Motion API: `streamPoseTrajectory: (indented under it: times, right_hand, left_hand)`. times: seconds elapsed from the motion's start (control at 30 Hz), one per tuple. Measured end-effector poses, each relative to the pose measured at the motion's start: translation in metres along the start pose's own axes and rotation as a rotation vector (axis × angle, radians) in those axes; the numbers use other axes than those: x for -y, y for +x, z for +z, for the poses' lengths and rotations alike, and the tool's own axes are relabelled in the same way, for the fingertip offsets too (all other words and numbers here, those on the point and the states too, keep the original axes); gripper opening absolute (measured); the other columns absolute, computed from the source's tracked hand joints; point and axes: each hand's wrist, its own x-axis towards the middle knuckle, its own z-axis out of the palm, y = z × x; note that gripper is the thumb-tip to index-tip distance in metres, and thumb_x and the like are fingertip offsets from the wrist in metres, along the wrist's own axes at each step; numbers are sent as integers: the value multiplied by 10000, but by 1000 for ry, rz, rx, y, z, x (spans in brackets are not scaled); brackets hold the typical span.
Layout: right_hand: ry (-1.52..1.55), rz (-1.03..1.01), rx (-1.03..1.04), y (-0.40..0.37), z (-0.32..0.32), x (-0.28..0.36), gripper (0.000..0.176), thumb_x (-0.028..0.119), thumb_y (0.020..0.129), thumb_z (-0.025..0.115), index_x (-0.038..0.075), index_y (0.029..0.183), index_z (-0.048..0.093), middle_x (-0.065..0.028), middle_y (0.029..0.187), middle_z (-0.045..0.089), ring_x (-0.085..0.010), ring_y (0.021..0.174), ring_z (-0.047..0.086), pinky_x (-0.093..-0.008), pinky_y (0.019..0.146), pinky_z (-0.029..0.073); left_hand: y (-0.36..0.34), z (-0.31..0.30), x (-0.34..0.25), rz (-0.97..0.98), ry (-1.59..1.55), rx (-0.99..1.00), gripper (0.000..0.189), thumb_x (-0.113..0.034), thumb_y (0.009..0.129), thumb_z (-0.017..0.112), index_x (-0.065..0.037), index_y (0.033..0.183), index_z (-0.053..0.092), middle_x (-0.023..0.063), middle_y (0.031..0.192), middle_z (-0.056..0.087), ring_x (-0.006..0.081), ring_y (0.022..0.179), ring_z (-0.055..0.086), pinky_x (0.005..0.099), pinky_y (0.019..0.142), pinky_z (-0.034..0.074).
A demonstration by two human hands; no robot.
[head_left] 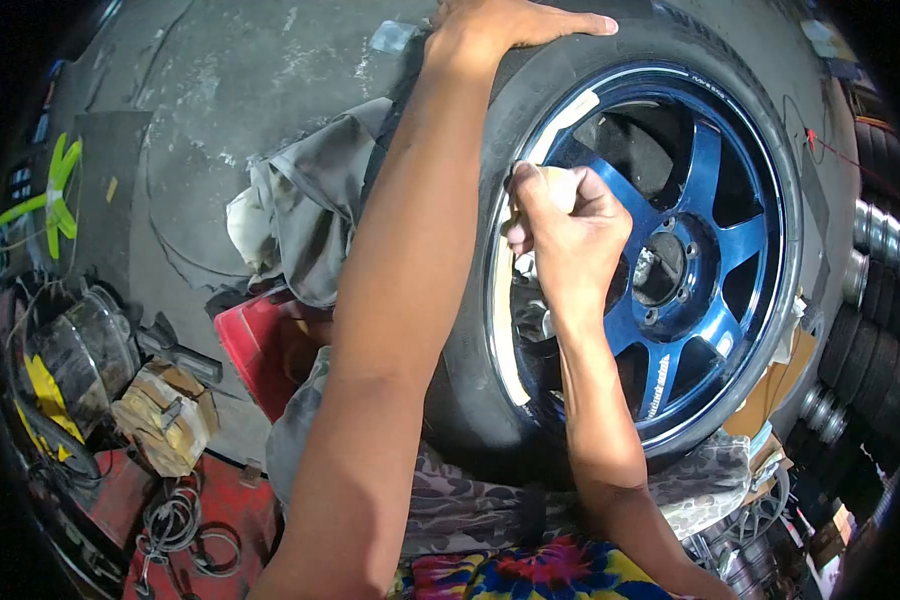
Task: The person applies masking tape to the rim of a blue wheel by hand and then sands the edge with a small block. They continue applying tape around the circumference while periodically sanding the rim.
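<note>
A tyre [467,350] is mounted on a blue spoked wheel [705,165] that lies in front of me. Cream masking tape [510,350] runs along the left side of the rim, with more of it above my right hand. My right hand [580,220] is closed at the rim's left edge, pinching a pale piece of what looks like the same tape; its fingers partly cover it. At the top, my left hand [505,25] lies on the tyre with the thumb stretched out to the right. Its other fingers are partly cut off by the frame edge.
Grey cloth [315,195] and a red container [255,345] lie left of the tyre. Farther left are a worn cardboard box [167,415], coiled cable [175,525] and a bright green tool [58,195]. Stacked tyres [860,345] line the right side.
</note>
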Motion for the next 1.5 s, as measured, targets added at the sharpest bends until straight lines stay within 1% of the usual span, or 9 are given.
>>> streamPoseTrajectory:
  times: [0.17, 0.23, 0.43, 0.5, 0.53, 0.63, 0.77, 1.0, 1.5]
  right_hand:
    - [-67, 81, 20, -11, -3, 2, 197, 85, 922, 803, -8, 816, 664, -58, 705, 713, -80, 545, 648, -243, 507, 505]
    - [-77, -33, -11, 4, 3, 2, 198, 69, 920, 790, -1, 797, 652, -54, 700, 706, -83, 539, 643, -240, 493, 501]
    - [-81, -21, -17, -14, 1, -9, 234, 93, 890, 823, 13, 773, 638, -42, 699, 698, -64, 555, 626, -242, 506, 503]
    - [-237, -153, -39, 4, 1, -15, 231, 100, 894, 827, 7, 784, 646, -37, 704, 698, -65, 555, 625, -240, 497, 503]
    - [-103, -104, -30, 6, 3, -10, 219, 106, 900, 825, -11, 811, 662, -45, 708, 703, -70, 549, 624, -241, 499, 509]
    - [-103, 38, 22, -9, -2, -2, 214, 105, 906, 825, -23, 830, 671, -46, 703, 702, -77, 542, 629, -244, 500, 508]
    - [-53, 81, 162, -35, -19, -8, 208, 106, 959, 810, -23, 858, 681, -64, 740, 716, -86, 529, 642, -243, 483, 502]
    - [-46, 82, 140, -28, -20, -11, 189, 98, 976, 802, -25, 878, 699, -59, 718, 711, -81, 538, 639, -238, 495, 486]
    - [-67, 50, 55, -22, -12, -8, 173, 78, 975, 796, -21, 885, 686, -61, 747, 720, -98, 540, 655, -242, 493, 489]
  left_hand:
    - [1, 2, 1, 24, -9, -22, 1245, -820, 631, 818, 176, 1352, 623, 383, 1436, 588, 444, 1396, 579, 451, 1173, 463]
    - [3, 1, 1, 13, -18, 8, 1248, -818, 630, 820, 176, 1357, 620, 382, 1440, 586, 441, 1399, 579, 448, 1175, 460]
    - [-4, -2, -1, 14, -2, 13, 1247, -816, 631, 819, 172, 1364, 617, 377, 1439, 590, 444, 1396, 581, 445, 1174, 462]
    - [2, 3, 1, 1, -19, -18, 1251, -817, 633, 817, 170, 1374, 611, 371, 1446, 589, 442, 1403, 575, 449, 1183, 451]
    - [1, 3, 1, 0, -18, -16, 1251, -817, 633, 817, 170, 1374, 611, 371, 1446, 589, 442, 1403, 575, 449, 1183, 451]
    - [0, 0, 0, -8, 13, -14, 1265, -815, 636, 817, 165, 1404, 589, 367, 1476, 566, 439, 1428, 551, 451, 1201, 433]
    - [-6, -1, -2, 10, 7, -32, 1282, -814, 632, 820, 155, 1433, 567, 366, 1513, 533, 436, 1453, 524, 449, 1218, 417]
    - [0, -1, -1, -27, -11, 34, 1286, -813, 631, 822, 155, 1437, 563, 370, 1526, 517, 445, 1463, 510, 456, 1225, 409]
    - [5, 6, 3, -5, 3, -19, 1321, -827, 613, 818, 171, 1436, 552, 374, 1496, 545, 440, 1439, 540, 451, 1207, 433]
